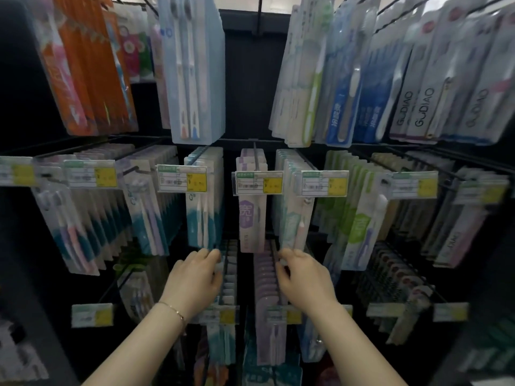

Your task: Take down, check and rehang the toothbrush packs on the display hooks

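Toothbrush packs (203, 207) fill the display hooks (255, 157). On the bottom-middle hooks, our left hand (195, 277) curls onto the teal packs (230, 285), right hand (305, 277) curls onto the purple packs (264, 282); real grip or not, we can't tell.

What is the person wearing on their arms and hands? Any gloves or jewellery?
No gloves, and no sleeves in view: both forearms are bare. The left hand has a thin gold-coloured chain bracelet round its wrist. The right hand and its wrist wear nothing that shows. No rings can be made out.
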`<state>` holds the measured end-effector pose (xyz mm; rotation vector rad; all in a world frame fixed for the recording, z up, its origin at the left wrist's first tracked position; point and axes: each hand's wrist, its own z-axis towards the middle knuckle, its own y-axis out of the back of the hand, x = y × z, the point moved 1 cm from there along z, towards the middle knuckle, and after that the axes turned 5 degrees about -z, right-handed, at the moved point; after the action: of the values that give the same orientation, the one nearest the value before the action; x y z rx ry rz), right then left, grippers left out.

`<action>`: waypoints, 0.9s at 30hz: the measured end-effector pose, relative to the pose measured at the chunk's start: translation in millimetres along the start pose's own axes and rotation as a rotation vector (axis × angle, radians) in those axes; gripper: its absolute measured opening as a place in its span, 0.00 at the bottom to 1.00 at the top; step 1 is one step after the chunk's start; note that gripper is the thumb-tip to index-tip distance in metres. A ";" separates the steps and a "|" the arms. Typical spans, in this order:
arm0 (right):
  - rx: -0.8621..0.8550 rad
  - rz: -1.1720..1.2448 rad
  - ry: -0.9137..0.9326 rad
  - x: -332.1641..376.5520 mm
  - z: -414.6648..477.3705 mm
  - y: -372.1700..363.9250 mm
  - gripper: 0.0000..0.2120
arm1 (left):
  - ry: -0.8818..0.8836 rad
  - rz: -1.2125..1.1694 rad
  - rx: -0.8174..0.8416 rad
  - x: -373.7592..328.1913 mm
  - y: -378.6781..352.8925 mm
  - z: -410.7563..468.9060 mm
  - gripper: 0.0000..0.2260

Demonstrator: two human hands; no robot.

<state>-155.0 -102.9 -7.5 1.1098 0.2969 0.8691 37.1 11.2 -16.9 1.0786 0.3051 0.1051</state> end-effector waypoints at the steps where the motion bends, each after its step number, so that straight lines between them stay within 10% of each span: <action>1: 0.000 0.001 -0.018 -3.8 -2.0 1.1 0.12 | -0.013 -0.018 0.013 -3.2 -2.1 1.4 0.08; 27: -0.033 0.029 -0.063 -154.3 -38.5 39.8 0.10 | 0.018 -0.083 0.049 -142.5 -69.7 21.6 0.07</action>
<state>-296.6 -184.6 -20.8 1.1105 0.2138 0.8597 -96.8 -73.1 -41.2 1.1122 0.3697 0.0339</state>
